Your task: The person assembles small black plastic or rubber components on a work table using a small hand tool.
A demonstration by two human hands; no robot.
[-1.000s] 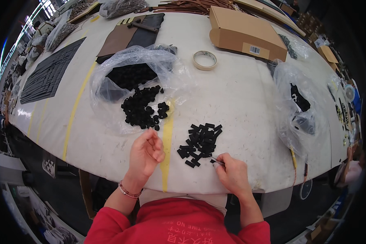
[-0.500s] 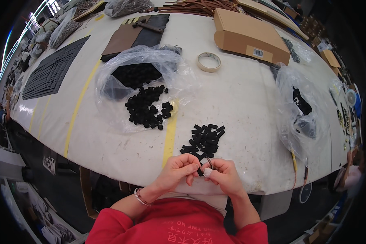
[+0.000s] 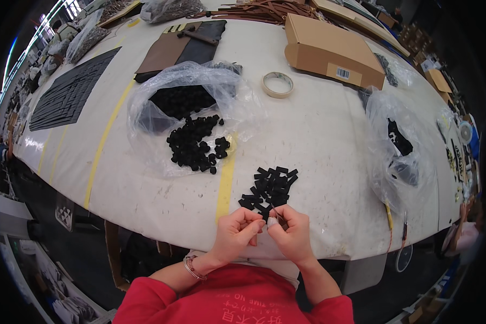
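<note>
We count one left hand [image 3: 236, 232], one right hand [image 3: 290, 233], one roll of tape [image 3: 277, 95] and one big cardboard box [image 3: 332, 51] with one barcode label [image 3: 342, 72]. We see one heap of round black lumps [image 3: 191, 141] and one heap of short black pieces [image 3: 272, 186], each too many for us to count.

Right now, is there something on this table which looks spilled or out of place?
Perhaps: small chunky black pieces lie heaped outside the open mouth of the clear plastic bag at left, some lying apart, like a spill. It may be deliberate.
</note>
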